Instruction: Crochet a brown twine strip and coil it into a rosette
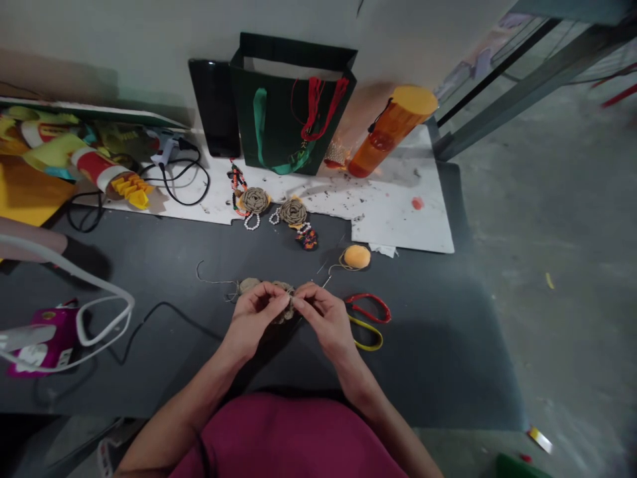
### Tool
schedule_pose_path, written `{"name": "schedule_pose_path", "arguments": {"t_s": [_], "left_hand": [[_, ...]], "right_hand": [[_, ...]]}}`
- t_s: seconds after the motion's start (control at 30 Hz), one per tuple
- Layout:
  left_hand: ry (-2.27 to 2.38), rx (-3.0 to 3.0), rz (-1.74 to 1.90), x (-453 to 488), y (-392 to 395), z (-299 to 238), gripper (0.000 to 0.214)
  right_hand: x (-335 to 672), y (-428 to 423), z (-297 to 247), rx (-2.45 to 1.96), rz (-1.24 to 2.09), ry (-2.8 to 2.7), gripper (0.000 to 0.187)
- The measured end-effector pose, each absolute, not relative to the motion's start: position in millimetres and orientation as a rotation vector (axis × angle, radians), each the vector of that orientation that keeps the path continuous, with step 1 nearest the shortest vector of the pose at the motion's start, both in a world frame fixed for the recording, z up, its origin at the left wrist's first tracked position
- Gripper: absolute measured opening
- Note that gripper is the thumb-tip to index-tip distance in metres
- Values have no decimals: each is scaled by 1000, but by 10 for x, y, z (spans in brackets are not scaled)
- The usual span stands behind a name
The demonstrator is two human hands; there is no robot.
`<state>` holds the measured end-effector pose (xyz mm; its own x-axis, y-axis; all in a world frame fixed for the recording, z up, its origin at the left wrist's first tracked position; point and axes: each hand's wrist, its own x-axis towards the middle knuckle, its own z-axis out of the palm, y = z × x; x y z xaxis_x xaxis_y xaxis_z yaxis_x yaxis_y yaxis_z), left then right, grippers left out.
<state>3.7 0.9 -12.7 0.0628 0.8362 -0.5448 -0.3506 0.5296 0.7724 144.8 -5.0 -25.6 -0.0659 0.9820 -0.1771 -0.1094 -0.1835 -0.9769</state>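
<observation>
My left hand (256, 315) and right hand (326, 318) pinched a grey-brown yarn piece (283, 287) over the dark counter (432, 325).

My fingertips met on it, each thumb pressed toward its forefinger, partly hiding the work; exactly which strand I gripped, I couldn't tell. A loose thread (219, 282) trailed out to the left, and a thin metal tool (327, 281) poked out beyond my right fingers. Scissors (383, 304) with one red and one yellow handle lay just beside my right hand, while a yellow-orange ball (357, 257) sat farther up with thread around it. Beyond my hands lay two coiled rosettes (293, 212) with beaded loops, in front of a dark green bag (293, 106).
</observation>
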Motion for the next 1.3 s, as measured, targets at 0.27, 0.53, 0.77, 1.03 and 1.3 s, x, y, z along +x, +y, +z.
{"name": "schedule_pose_path", "arguments": {"t_s": [0.27,0.53,0.77,1.03,1.3], "left_hand": [[1174,474,970,41,13,-142,25],[1208,509,955,71,-10,-129,27],[1223,629,989,93,-39,-131,26],[1278,728,980,111,-60,-81,26],[1332,1000,1062,156,-107,-78,9]], "right_hand": [[1476,-33,-266,-1224,1489,-1093,16],[1382,-85,-295,-1250,1351,-983,11],[1360,-110,-342,-1316,1329,-971,15],[1289,-160,-318,-1363,1295,-950,20],[1199,-184,-240,-1464,1055,-991,17]]}}
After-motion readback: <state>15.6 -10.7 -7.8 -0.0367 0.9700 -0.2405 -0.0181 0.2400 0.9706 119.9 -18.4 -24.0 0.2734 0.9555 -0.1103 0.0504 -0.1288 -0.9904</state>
